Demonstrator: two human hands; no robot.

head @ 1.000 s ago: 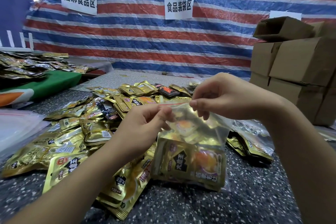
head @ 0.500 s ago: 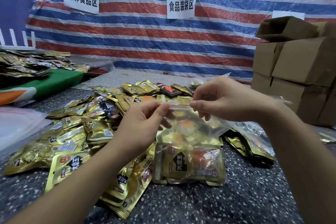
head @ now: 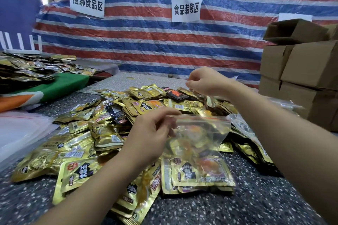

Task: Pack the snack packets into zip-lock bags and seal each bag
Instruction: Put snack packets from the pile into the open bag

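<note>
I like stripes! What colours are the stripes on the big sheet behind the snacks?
Red, blue and white stripes on the plastic sheet, seen in the head view.

Packing workshop: wall signs, stacked cartons.

You've got two signs fully in view, one filled bag, and packets too many to count.

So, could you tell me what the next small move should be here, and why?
Probably the left hand should set the filled zip-lock bag aside. Its red zip strip lies flat and looks closed, the left grip holds only its top corner, and the right hand is off it, over the loose packets.
</note>
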